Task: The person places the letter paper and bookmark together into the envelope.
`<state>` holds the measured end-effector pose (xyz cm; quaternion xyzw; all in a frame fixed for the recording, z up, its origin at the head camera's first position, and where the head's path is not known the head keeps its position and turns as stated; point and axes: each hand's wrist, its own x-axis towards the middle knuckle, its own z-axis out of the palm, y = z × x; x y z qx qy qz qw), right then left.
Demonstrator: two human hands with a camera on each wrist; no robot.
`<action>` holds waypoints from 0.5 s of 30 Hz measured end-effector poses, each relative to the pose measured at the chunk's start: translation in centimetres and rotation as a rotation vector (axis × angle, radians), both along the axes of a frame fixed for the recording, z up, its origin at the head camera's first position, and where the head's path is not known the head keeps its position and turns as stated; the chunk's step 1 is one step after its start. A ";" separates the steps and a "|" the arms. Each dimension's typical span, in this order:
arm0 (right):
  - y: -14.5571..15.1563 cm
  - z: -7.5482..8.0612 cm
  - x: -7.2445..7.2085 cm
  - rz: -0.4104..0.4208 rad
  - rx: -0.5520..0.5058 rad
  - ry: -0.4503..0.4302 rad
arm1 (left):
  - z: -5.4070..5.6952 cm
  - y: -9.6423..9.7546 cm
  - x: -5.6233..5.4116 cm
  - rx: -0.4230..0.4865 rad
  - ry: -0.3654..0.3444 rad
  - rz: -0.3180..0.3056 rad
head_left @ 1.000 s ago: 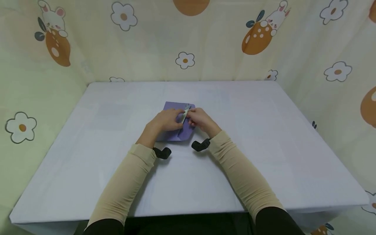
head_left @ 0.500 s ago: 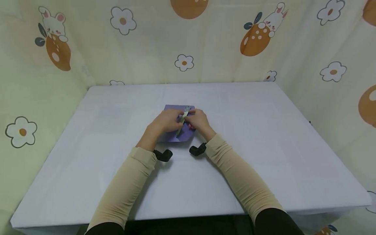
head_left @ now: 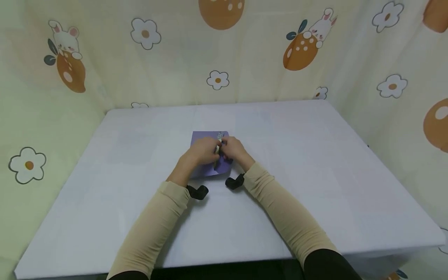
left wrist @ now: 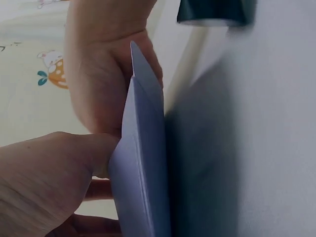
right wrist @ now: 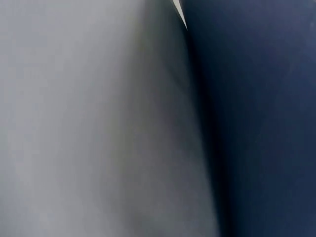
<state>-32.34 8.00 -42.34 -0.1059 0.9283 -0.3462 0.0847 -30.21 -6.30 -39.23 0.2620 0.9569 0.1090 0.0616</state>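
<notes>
A purple envelope (head_left: 201, 134) is held tilted close over the table in the head view, its folded edge standing beside the hands in the left wrist view. A narrow pale strip with a silvery patterned end (head_left: 220, 135) shows at its opening. My left hand (head_left: 203, 151) lies across the envelope's middle and grips it, thumb near the strip. Opposite, my right hand (head_left: 235, 150) pinches the right part with curled fingers, close to the left fingertips. Both hands hide much of the strip. In the right wrist view the envelope (right wrist: 266, 123) looms dark, with no hand visible.
A white cloth covers the table (head_left: 297, 175). Black wrist cameras (head_left: 198, 192) sit under both wrists, close over the cloth. Behind and along the sides hangs a pale curtain (head_left: 175, 70) printed with flowers and rabbits.
The envelope has turned slightly and sits lower in the view as the camera tipped. The hands stay close together, and less of the pale strip shows between them.
</notes>
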 end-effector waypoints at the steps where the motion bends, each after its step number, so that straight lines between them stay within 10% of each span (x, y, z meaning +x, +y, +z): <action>1: 0.0 0.0 -0.1 0.019 0.002 -0.008 | -0.1 0.0 0.1 -0.001 -0.007 0.003; 6: 1.1 0.1 -1.1 0.062 0.021 -0.003 | -0.3 0.2 0.3 0.038 -0.044 0.043; 15: 4.7 1.5 -1.2 -0.100 -0.053 0.060 | -3.4 -0.3 -0.8 0.113 -0.038 0.143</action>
